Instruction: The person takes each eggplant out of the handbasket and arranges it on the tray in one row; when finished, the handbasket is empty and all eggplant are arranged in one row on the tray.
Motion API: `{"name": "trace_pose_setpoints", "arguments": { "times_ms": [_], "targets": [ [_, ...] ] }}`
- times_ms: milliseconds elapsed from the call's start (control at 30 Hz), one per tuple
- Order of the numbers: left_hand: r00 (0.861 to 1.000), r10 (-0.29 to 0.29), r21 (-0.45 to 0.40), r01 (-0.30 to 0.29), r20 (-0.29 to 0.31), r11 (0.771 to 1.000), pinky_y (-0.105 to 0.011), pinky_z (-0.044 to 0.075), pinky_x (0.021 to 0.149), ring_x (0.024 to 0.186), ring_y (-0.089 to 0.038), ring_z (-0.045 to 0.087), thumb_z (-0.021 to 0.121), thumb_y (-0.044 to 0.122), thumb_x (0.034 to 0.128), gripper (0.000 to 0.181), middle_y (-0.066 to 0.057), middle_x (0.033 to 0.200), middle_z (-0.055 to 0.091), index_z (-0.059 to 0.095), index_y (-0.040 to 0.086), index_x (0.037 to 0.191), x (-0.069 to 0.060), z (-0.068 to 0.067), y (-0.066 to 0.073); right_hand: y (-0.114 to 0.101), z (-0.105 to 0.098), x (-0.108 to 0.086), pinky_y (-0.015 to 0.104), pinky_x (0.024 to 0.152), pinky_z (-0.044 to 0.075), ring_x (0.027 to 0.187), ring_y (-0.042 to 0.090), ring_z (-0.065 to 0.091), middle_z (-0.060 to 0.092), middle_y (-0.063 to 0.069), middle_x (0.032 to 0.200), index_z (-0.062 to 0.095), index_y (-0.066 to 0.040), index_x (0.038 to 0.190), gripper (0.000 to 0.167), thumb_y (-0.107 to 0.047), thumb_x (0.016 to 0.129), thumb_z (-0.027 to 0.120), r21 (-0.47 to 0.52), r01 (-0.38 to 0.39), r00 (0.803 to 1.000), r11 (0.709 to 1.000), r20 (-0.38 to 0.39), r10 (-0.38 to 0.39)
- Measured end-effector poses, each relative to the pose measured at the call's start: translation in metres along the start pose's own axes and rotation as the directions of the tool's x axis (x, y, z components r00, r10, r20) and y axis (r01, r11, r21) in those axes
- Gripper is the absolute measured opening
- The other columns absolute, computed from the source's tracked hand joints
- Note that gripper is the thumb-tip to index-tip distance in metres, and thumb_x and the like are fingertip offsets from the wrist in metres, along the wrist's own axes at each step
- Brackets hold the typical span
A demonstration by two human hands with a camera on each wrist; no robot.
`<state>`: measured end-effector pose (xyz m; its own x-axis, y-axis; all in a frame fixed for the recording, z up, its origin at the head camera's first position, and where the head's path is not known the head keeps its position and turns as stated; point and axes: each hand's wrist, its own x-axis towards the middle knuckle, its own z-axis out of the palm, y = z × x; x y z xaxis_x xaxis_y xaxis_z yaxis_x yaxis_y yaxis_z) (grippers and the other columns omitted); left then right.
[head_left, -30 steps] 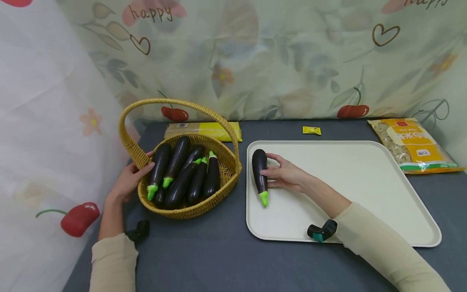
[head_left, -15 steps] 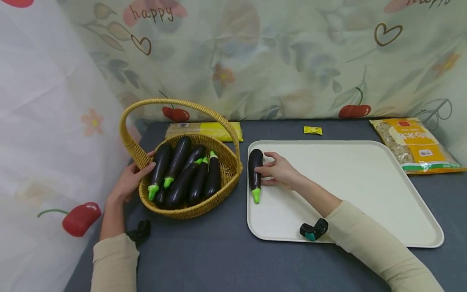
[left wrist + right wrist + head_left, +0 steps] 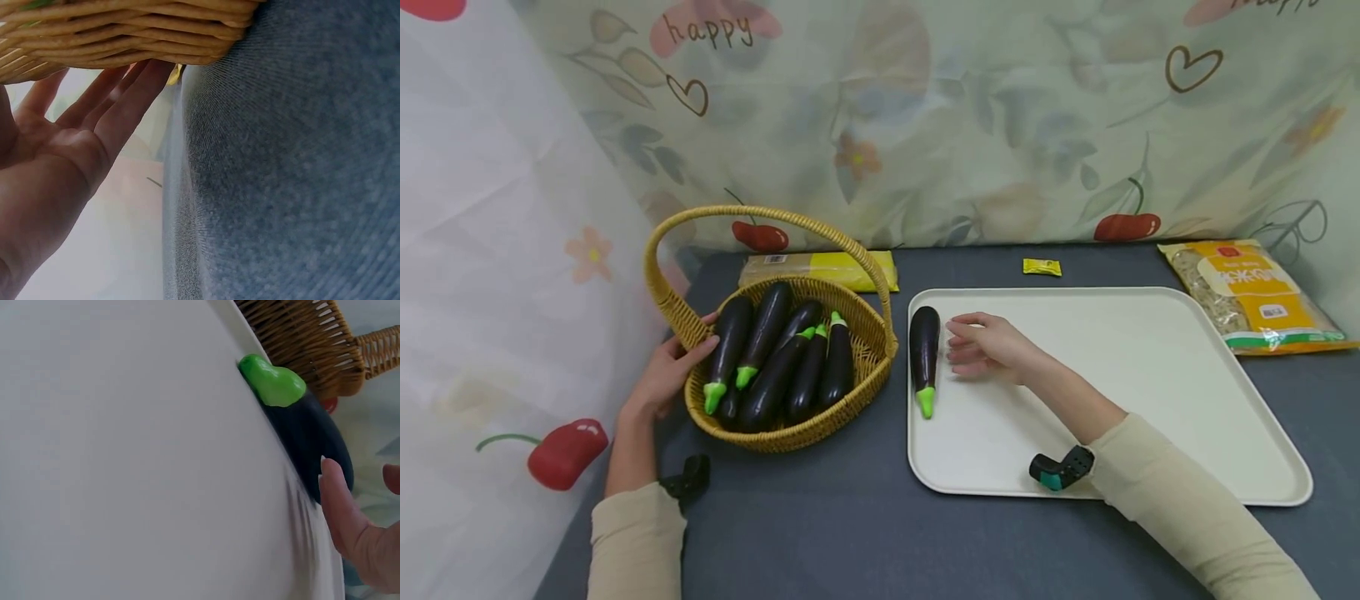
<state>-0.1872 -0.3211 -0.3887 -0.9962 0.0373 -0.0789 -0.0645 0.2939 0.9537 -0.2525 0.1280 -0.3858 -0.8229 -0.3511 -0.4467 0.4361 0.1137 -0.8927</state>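
One dark eggplant (image 3: 925, 354) with a green stem lies along the left edge of the white tray (image 3: 1105, 400). Just right of it, touching nothing, is my right hand (image 3: 992, 350), its fingers relaxed; the right wrist view shows this eggplant (image 3: 306, 434) near my fingers. My left hand (image 3: 662, 371) grips the left side of the wicker basket (image 3: 790, 435), thumb over the rim by the handle. In the left wrist view its fingers (image 3: 128, 106) lie against the outside of the weave (image 3: 144, 37). Several eggplants (image 3: 775, 379) are heaped inside the basket.
Behind the basket lies a yellow packet (image 3: 842, 268). A small yellow wrapper (image 3: 1042, 267) is beyond the tray's back edge, and an orange and clear bag (image 3: 1262, 300) is at the tray's back right. A patterned curtain (image 3: 925, 125) hangs behind the table.
The eggplant in my right hand has shifted left to the tray's edge and been let go. My right hand has then drawn back to the right. My left hand stays on the basket.
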Motion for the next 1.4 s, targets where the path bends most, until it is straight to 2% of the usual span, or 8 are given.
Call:
{"name": "trace_pose_setpoints", "arguments": {
  "times_ms": [167,333,567,800,933,1033,1267,1400],
  "targets": [
    [1.0,0.023,0.002,-0.023,-0.009,1.0,-0.016,0.044,0.083,0.117,-0.01,0.043,0.053,0.034,0.0985,0.062,-0.023,0.147,0.03,0.029,0.012,0.151,0.0,-0.001,-0.001,-0.014,-0.009,-0.014,0.039,0.082,0.052,0.104,0.028,0.061,0.049,0.026,0.13,0.032,0.002,0.144,0.056,-0.027,0.1,0.052,-0.094,0.02,0.995,0.995,0.103,-0.01],
    [1.0,0.025,-0.002,-0.025,-0.011,1.0,-0.017,0.045,0.083,0.116,-0.01,0.043,0.052,0.033,0.0988,0.062,-0.023,0.146,0.031,0.028,0.011,0.151,0.0,-0.002,0.0,-0.025,-0.007,-0.027,0.042,0.081,0.052,0.1,0.027,0.062,0.055,0.022,0.122,0.038,0.003,0.141,0.049,-0.023,0.102,0.049,-0.147,0.058,0.961,0.987,0.278,-0.015],
    [1.0,0.011,0.001,-0.011,-0.016,1.0,-0.017,0.045,0.081,0.114,-0.009,0.044,0.053,0.034,0.0987,0.063,-0.022,0.146,0.032,0.027,0.012,0.152,0.001,-0.003,0.002,-0.033,0.024,-0.039,0.043,0.078,0.053,0.102,0.029,0.061,0.056,0.02,0.121,0.038,0.002,0.142,0.047,-0.022,0.102,0.048,-0.092,0.071,0.864,0.993,0.504,-0.015],
    [1.0,0.013,0.012,-0.013,-0.015,1.0,-0.018,0.046,0.081,0.115,-0.013,0.045,0.053,0.036,0.098,0.064,-0.021,0.147,0.032,0.028,0.011,0.151,0.002,-0.002,0.001,-0.039,0.067,-0.041,0.049,0.084,0.05,0.107,0.03,0.059,0.056,0.02,0.121,0.041,0.001,0.14,0.042,-0.016,0.102,0.046,-0.016,0.093,0.773,0.996,0.631,-0.062],
    [1.0,0.018,0.01,-0.018,-0.008,1.0,-0.018,0.045,0.082,0.123,-0.019,0.041,0.054,0.038,0.0973,0.065,-0.018,0.15,0.029,0.028,0.012,0.151,0.005,-0.001,-0.001,-0.042,0.089,-0.034,0.05,0.088,0.047,0.112,0.03,0.056,0.054,0.02,0.124,0.036,0.002,0.143,0.043,-0.014,0.103,0.042,0.022,0.102,0.741,0.995,0.665,-0.091],
    [1.0,0.022,0.002,-0.022,-0.009,1.0,-0.018,0.046,0.082,0.121,-0.017,0.043,0.054,0.037,0.0972,0.065,-0.017,0.15,0.03,0.029,0.011,0.151,0.006,-0.001,-0.002,-0.045,0.105,-0.027,0.049,0.09,0.046,0.112,0.029,0.056,0.054,0.018,0.125,0.033,0.001,0.146,0.045,-0.016,0.104,0.04,0.051,0.073,0.753,0.996,0.652,-0.089],
    [1.0,0.007,0.011,-0.007,-0.009,1.0,-0.016,0.043,0.083,0.123,-0.021,0.04,0.054,0.038,0.0974,0.066,-0.02,0.148,0.031,0.028,0.012,0.152,0.003,-0.001,0.001,-0.052,0.143,-0.003,0.045,0.087,0.049,0.11,0.029,0.057,0.056,0.016,0.125,0.036,-0.004,0.146,0.047,-0.021,0.103,0.045,0.106,-0.006,0.839,0.994,0.542,-0.053],
    [1.0,0.005,0.007,-0.005,-0.015,1.0,-0.017,0.044,0.082,0.117,-0.016,0.044,0.054,0.037,0.0974,0.065,-0.022,0.147,0.032,0.028,0.011,0.151,0.001,0.0,-0.001,-0.055,0.165,0.009,0.044,0.087,0.049,0.113,0.032,0.055,0.054,0.018,0.128,0.039,-0.005,0.145,0.048,-0.025,0.102,0.047,0.145,-0.026,0.87,0.989,0.491,-0.049]
  ]
}}
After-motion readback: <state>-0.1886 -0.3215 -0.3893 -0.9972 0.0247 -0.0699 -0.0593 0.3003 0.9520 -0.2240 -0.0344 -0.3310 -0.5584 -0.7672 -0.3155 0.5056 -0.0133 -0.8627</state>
